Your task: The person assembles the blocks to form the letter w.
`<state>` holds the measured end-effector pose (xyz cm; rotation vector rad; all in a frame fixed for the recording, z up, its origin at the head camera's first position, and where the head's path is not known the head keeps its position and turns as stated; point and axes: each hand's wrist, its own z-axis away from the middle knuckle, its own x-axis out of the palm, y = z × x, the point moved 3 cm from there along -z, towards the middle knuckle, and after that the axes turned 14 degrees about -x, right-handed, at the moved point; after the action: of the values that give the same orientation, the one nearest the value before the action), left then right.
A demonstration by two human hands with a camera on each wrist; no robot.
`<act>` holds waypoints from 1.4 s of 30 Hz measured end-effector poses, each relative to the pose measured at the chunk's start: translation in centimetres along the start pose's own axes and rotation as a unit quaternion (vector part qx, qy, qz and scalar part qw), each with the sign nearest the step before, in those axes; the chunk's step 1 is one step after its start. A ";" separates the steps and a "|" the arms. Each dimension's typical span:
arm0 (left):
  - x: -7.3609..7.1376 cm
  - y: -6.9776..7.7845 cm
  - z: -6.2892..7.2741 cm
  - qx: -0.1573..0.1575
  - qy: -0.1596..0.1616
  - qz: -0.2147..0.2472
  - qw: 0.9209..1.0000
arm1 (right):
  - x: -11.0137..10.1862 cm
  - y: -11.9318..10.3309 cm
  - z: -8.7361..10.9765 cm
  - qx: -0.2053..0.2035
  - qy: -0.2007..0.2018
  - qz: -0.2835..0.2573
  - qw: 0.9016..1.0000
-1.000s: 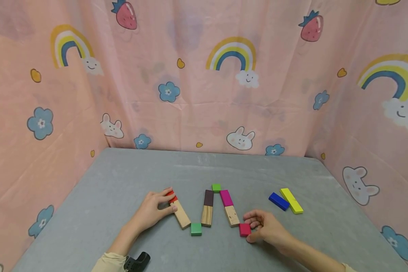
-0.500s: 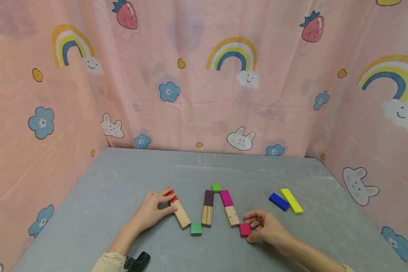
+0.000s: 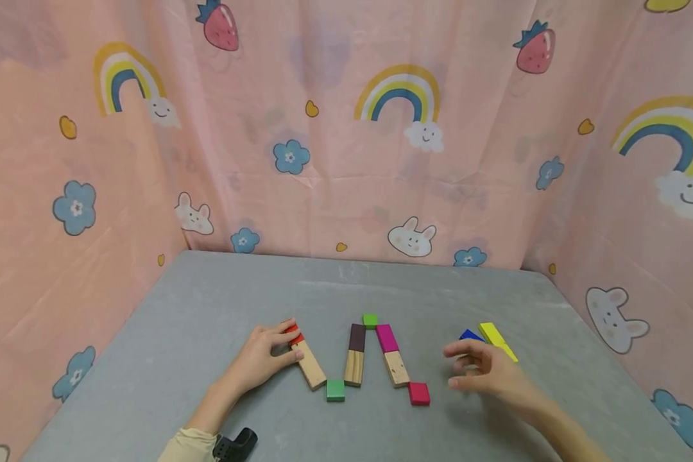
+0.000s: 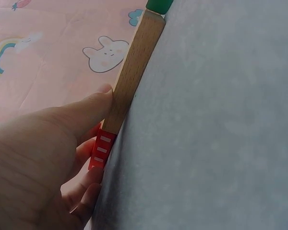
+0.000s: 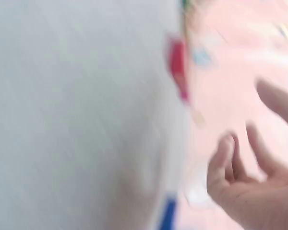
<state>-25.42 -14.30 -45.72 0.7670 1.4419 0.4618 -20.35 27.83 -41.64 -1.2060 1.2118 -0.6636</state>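
My left hand rests on the table, pinching the red block and the plain wooden block that lie end to end. In the left wrist view the thumb presses the wooden block's side, with fingers about the red block, which bears white marks. My right hand holds nothing and hovers just in front of the blue block, partly covering it. Beside that lies a yellow bar. Nearest on its left is a crimson square block.
Between the hands a zigzag row continues through a green square, a dark brown block, a striped wooden block, a light green square, a magenta block and another wooden block. A patterned pink curtain surrounds the grey table.
My right hand has let go of the crimson square and moved right and away from me, toward the blue block. The left hand stays put on the red and wooden blocks.
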 end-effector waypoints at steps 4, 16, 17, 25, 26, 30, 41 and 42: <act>0.0 0.0 0.0 -0.001 0.003 0.004 1.000 | -5.2 -0.1 0.5 -0.078 0.005 0.088 0.993; 0.1 -0.2 -0.1 -0.002 0.001 -0.006 1.000 | -13.6 5.1 -1.3 -0.061 -0.059 0.129 0.988; 0.1 -0.2 -0.1 -0.004 0.000 -0.005 1.000 | -13.8 5.5 -1.5 -0.055 -0.066 0.126 0.988; 0.1 -0.2 -0.2 -0.008 0.002 -0.004 1.000 | -14.0 8.0 -2.5 -0.046 -0.157 0.094 0.982; 0.1 -0.1 -0.1 -0.006 0.003 -0.007 1.000 | -14.0 8.2 -2.5 -0.044 -0.161 0.091 0.982; -0.1 -0.1 0.0 0.008 0.007 -0.010 1.000 | -13.9 8.7 -2.7 -0.048 -0.167 0.095 0.980; -0.1 0.1 0.1 0.007 0.011 -0.010 1.000 | -13.6 8.8 -2.6 -0.002 -0.122 0.042 0.992; 0.0 0.1 0.1 0.007 0.009 -0.008 1.000 | -13.6 8.7 -2.6 0.002 -0.120 0.041 0.992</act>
<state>-25.30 -14.26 -45.61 0.7629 1.4688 0.4475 -28.38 41.72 -44.92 -1.1890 1.0516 -0.4445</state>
